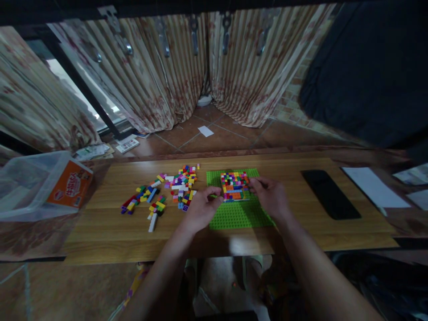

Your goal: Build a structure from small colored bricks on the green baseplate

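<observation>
Multicoloured, roughly square plastic-brick build [236, 183] sits on the far part of a bright green studded plastic baseplate [240, 218]; bare studs on the side toward the person. Baseplate lies flat on the light-brown wood-grain surface [294, 232].

Key relation: build is between the two hands. From the left hand [202, 209] it lies right and slightly farther out; from the right hand [272, 196] it lies left, slightly farther out. No clear long axis; sides run about parallel to the baseplate's. Both hands about equally near: left fingers at the near-left corner, right fingers at the right edge.

Finger state: left thumb and index close together, right fingers bent and bunched. Can't tell on either hand whether they clamp a brick or just touch the build; too small and dark.

Loose mixed-colour plastic bricks [180, 187] lie left of the baseplate, nearer the left hand. Black flat rectangular slab [331, 194] well off to the right.
</observation>
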A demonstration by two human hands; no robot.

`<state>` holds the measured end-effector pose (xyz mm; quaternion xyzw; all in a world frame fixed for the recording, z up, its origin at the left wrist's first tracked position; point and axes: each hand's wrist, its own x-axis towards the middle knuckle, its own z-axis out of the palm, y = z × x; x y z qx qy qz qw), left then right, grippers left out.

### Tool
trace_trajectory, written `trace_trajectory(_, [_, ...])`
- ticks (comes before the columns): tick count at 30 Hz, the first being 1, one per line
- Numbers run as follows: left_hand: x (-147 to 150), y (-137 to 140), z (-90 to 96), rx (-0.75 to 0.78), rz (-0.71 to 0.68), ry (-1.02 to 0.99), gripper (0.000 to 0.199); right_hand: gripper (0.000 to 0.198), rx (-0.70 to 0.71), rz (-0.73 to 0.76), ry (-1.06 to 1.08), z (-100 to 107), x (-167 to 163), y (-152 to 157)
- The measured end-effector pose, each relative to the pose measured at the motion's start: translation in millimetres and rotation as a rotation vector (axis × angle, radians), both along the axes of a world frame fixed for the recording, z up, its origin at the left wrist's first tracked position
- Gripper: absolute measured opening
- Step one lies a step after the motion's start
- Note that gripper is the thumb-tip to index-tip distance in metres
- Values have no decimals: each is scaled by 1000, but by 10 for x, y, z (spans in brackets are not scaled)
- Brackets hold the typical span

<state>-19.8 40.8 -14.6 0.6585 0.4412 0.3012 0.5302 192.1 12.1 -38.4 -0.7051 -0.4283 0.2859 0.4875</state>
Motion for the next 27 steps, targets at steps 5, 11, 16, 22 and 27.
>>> trace_trajectory(5, [-5,-1,-6,26,-9,21,15,44,-41,-52,72,19,-53,56])
trace_trajectory(11, [-2,-3,-47,46,-10,29,17,44,-71,-62,49,-25,-55,93])
trace_trajectory(16, [-2,-8,-70,34,-24,22,20,49,-53,-47,-104,-16,-68,70])
trace_trajectory(22, [18,-14,-88,48,-35,24,19,55,-45,-67,-279,46,-147,29])
trace_trajectory(27, [30,-13,-57,44,-16,20,19,60,-28,-83,-344,66,-185,19])
